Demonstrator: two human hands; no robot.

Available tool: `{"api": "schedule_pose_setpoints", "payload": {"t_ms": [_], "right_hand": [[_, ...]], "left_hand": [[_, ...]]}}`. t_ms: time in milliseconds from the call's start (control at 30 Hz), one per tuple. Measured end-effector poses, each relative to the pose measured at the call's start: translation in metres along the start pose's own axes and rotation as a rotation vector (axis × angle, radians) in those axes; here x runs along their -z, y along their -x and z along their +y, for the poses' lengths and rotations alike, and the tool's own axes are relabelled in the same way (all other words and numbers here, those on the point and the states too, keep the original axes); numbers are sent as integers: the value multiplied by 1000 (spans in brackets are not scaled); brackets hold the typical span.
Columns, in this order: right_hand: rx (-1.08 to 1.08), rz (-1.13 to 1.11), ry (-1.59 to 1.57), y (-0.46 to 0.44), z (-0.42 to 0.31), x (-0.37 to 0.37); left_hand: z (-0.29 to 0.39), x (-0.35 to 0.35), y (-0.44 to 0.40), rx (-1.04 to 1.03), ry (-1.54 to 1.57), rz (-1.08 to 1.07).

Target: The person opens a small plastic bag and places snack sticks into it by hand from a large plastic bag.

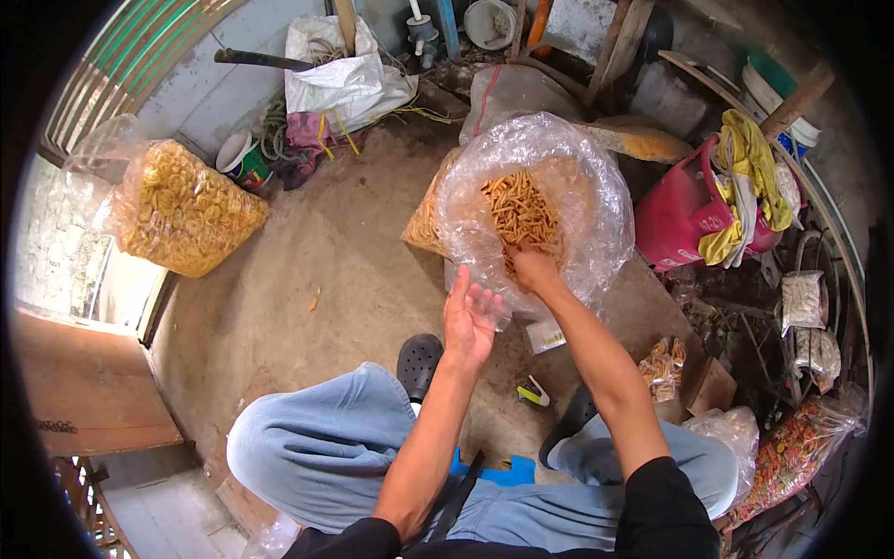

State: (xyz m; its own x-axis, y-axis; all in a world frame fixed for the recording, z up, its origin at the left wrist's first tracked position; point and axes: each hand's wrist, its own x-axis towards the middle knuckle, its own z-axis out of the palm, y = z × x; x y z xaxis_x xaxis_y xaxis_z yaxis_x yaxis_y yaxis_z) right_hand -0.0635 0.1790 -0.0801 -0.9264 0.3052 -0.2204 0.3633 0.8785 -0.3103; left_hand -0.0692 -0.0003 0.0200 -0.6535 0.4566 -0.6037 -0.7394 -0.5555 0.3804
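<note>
A large clear plastic bag [596, 224] stands wide open in front of me, filled with brown stick-shaped snacks [520, 207]. My right hand [534, 268] reaches over its near rim, with the fingertips partly hidden among the sticks and closed on some of them. Just left of it, my left hand [470, 321] is turned palm up, with the thumb raised. A small clear plastic bag [498, 315] shows at its fingers, which seem to hold it. On the floor below lie a green-and-white stapler [533, 391] and a white packet [545, 335].
A bag of yellow round snacks [191, 210] stands at left beside a small bucket [244, 160]. A red bin [684, 210] with yellow cloth is at right. Filled small packs [663, 368] lie near my right knee, and a colourful bag [792, 447] lies further right.
</note>
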Motion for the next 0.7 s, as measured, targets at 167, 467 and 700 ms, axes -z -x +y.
{"api": "schedule_pose_setpoints", "payload": {"t_ms": [167,467,700], "right_hand": [[-9,31,-1,-8,3,-10],[-42,286,-215,-9,37,-18],[-135,268,-342,-9,40,-6]], "left_hand": [[0,7,-8,34,-13,22],[2,8,-10,48,2,1],[2,5,-9,57,29,-3]]}}
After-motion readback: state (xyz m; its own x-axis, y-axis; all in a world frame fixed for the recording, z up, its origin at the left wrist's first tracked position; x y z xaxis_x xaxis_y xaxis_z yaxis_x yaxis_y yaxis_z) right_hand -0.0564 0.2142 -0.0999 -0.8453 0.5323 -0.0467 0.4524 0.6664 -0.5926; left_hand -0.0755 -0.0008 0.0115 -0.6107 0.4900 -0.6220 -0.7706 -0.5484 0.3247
